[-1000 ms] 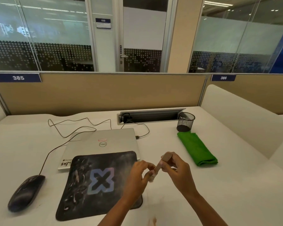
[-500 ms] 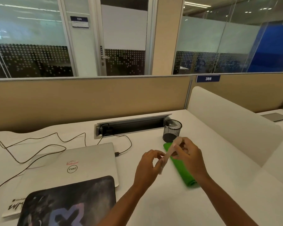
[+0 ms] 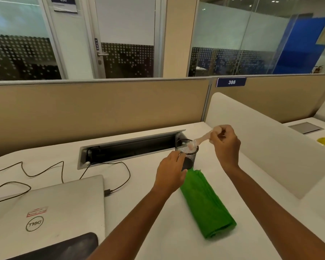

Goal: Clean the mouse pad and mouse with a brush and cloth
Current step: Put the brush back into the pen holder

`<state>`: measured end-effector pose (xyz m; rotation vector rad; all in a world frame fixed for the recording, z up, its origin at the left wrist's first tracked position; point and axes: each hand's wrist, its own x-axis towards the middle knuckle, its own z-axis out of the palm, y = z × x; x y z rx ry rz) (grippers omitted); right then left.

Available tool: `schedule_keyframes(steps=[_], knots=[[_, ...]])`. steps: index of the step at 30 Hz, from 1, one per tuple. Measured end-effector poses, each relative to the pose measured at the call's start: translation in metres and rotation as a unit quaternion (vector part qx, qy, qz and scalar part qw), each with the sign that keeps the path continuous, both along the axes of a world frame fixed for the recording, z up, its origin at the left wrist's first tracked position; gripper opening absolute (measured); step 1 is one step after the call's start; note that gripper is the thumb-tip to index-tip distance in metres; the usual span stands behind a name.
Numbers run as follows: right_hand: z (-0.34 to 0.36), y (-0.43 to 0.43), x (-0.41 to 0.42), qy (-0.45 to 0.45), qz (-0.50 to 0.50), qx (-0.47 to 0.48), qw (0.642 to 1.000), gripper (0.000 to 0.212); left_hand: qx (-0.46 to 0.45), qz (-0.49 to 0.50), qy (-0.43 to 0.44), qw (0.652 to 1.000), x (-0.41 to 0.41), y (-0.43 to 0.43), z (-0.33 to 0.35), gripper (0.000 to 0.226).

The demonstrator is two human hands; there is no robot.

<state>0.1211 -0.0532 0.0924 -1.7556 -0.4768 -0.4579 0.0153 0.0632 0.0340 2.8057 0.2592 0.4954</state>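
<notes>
White desk (image 3: 144, 166), beige partition behind. Right hand (image 3: 225, 145) pinches the brush (image 3: 201, 139) by its handle, bristles over the mouth of the mesh pen cup (image 3: 190, 156). Left hand (image 3: 170, 173) grips the cup's side. Judged step: stowing the brush. Next move calls for releasing it and lifting the green cloth (image 3: 206, 205), which touches the cup's near side. Mouse pad (image 3: 64, 248) lies well left of the cup; mouse out of view.

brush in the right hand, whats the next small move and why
Probably lower the brush into the mesh cup and let go: the right hand holds its tip at the rim, the left hand holds the cup steady, and the green cloth lies beside it.
</notes>
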Motion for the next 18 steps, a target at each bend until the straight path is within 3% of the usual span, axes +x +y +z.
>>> schedule_keyframes(steps=[6, 18], knots=[[-0.015, 0.025, 0.034, 0.0, -0.021, -0.078, 0.997, 0.014, 0.051, 0.018, 0.071, 0.996, 0.025, -0.001, -0.013, 0.067], [-0.057, 0.045, 0.046, 0.072, -0.001, -0.256, 0.964, 0.017, 0.105, 0.019, 0.107, 0.989, 0.04, -0.015, -0.025, 0.068]])
